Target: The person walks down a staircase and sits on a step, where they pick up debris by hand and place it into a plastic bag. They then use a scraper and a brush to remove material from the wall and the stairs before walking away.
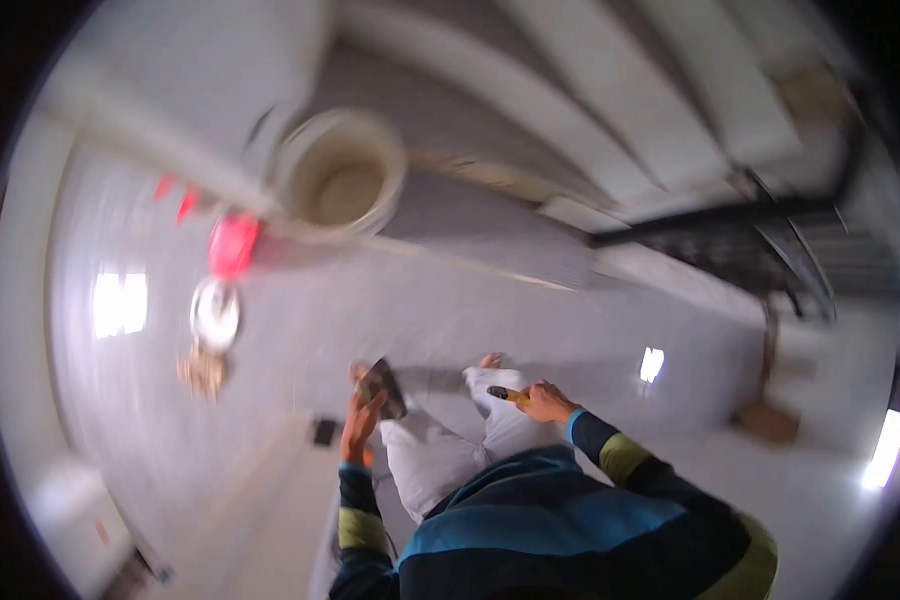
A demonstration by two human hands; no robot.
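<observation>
Phone [382, 387] in left hand [358, 425] (raised)

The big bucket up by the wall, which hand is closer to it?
Left. The left hand, holding a dark flat tool, is almost straight below the bucket. The right hand, gripping a yellow-handled tool, is farther off to the side.

No readable text anywhere; frame is blurred. Red tag [234, 244] and round gauge-like disc [215, 313] on the wall show no legible marks. Dark flat object [383, 388] in left hand [358, 420] and small tool [507, 395] in right hand [547, 402]: no lettering readable.
</observation>
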